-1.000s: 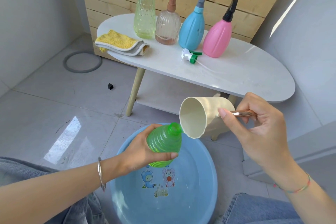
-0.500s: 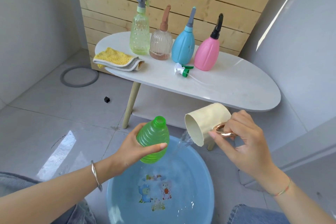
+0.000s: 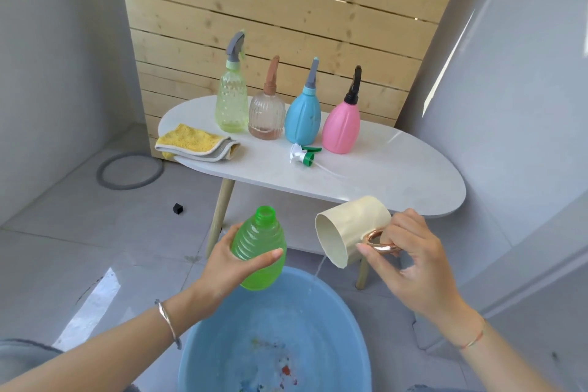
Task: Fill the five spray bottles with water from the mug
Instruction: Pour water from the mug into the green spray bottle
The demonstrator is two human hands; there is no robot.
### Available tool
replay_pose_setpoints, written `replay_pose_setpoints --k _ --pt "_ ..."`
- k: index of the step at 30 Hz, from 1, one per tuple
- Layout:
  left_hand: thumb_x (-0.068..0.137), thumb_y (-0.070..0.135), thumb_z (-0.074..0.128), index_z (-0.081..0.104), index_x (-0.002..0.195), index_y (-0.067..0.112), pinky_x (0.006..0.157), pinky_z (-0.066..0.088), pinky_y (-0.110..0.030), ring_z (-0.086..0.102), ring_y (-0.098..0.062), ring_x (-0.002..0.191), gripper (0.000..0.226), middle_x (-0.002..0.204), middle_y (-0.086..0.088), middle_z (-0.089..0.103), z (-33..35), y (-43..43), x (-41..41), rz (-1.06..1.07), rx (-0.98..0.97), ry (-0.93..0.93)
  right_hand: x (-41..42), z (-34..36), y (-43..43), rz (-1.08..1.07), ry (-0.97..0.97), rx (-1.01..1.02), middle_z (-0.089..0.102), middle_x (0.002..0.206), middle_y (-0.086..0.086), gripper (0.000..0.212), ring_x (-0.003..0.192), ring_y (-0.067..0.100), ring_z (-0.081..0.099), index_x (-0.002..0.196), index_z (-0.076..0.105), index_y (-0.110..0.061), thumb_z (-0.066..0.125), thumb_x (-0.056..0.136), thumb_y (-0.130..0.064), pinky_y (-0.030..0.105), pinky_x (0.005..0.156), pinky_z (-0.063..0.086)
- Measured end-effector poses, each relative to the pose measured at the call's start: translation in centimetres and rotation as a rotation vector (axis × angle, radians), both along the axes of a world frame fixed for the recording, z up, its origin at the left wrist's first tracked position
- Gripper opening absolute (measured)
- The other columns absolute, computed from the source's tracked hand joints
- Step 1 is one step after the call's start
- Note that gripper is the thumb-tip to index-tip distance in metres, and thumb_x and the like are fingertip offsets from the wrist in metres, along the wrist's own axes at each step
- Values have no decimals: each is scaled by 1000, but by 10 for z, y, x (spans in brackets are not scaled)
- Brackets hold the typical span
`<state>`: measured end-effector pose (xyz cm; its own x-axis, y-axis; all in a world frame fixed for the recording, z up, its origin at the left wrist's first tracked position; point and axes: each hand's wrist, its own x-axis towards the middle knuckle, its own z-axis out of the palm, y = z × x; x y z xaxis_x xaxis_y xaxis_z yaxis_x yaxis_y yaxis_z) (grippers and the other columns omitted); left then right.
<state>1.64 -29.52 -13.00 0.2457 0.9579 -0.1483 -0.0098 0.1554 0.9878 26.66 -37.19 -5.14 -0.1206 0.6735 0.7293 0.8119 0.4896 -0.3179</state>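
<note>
Inspector: Orientation of the green bottle (image 3: 259, 251) is to be stated first.

Assessor: It is held tilted, with the long axis leaning a little off upright. The open, uncapped neck points up and away from the person. It is positioned over the far rim of the blue basin (image 3: 203, 356), in front of the white table (image 3: 397, 181).

Inspector: And the grip?

Assessor: The bottle is gripped by the left hand (image 3: 222, 267). The thumb is laid across the front of the body and the fingers are wrapped behind it. The cream mug (image 3: 350, 226) is held by the right hand (image 3: 413, 264), its copper ring handle pinched between thumb and forefinger, with the remaining fingers loosely curled.

Inspector: Mug attitude?

Assessor: It is tipped onto its side with the long axis near horizontal. The mouth is turned left, towards the bottle, and slightly down. The two are near but apart. A thin thread of water is seen below the lip.

Inspector: Counts.

Assessor: Five spray bottles are recorded. One is in hand and four stand upright in a row on the table with heads fitted: yellow-green bottle (image 3: 231, 105), ribbed clear bottle (image 3: 266, 118), blue bottle (image 3: 302, 119) and pink bottle (image 3: 341, 129). One loose trigger head (image 3: 302, 156) is lying in front of them. One mug, one basin and one folded yellow cloth (image 3: 194, 143) are noted.
</note>
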Motion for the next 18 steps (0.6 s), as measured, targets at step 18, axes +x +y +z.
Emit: replay_pose_setpoints --k 18 --pt "54 39 95 62 110 27 69 48 -10 67 5 82 67 97 9 73 77 78 63 33 234 33 95 26 89 -351 1424 -35 32 60 -4 40 59 9 30 61 38 -20 56 96 -29 22 66 26"
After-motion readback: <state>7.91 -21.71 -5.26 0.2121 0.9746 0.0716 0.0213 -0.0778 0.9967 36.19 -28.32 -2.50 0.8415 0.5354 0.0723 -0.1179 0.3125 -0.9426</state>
